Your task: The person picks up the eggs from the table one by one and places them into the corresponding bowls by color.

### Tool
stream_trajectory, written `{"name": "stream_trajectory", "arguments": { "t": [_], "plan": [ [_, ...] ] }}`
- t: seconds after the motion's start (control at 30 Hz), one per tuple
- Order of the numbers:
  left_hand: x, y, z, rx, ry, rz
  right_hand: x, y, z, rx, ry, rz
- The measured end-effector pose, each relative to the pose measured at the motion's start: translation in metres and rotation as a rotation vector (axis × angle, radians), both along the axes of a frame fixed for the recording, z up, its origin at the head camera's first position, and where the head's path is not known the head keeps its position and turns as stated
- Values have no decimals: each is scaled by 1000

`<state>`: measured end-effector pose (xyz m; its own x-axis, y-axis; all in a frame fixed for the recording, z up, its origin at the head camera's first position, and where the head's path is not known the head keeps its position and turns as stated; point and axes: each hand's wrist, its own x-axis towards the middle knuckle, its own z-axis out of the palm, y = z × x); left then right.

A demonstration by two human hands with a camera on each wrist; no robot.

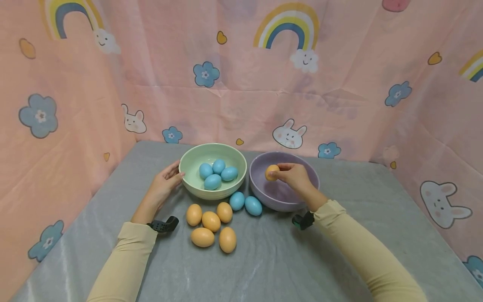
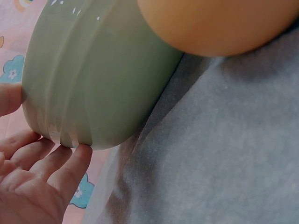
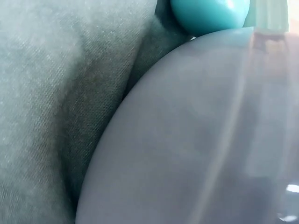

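Note:
My left hand (image 1: 166,184) holds the side of a light green bowl (image 1: 211,194), thumb at the rim and fingers (image 2: 70,170) against the outer wall. Several blue eggs (image 1: 213,182) lie inside that bowl. Over the inside of a purple bowl (image 1: 271,201), my right hand (image 1: 296,178) pinches an orange egg (image 1: 271,172) between thumb and fingers. The right wrist view shows the purple bowl's outer wall (image 3: 177,130) but not the hand. In front of the green bowl, several orange eggs (image 1: 211,221) are grouped on the grey cloth.
Two blue eggs (image 1: 253,206) lie between the bowls, at their front. A grey cloth (image 1: 279,260) covers the table. Behind and at both sides hangs a pink printed curtain (image 1: 241,109). An orange egg (image 2: 219,28) looms close in the left wrist view.

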<state>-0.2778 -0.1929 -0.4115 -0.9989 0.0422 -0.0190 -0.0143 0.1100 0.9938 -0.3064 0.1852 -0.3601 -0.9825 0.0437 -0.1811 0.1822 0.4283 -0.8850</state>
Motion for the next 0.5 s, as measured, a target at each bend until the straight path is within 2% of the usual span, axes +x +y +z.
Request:
{"name": "stream_trajectory", "arguments": {
  "t": [0.2, 0.33, 0.5],
  "plan": [
    [0, 0, -1, -2, -4, 5, -6, -3, -9, 25, -19, -1],
    [0, 0, -1, -5, -3, 4, -8, -4, -14, 64, 14, 28],
    [0, 0, 0, -7, 2, 1, -10, -6, -17, 29, 14, 22]
  ]
}}
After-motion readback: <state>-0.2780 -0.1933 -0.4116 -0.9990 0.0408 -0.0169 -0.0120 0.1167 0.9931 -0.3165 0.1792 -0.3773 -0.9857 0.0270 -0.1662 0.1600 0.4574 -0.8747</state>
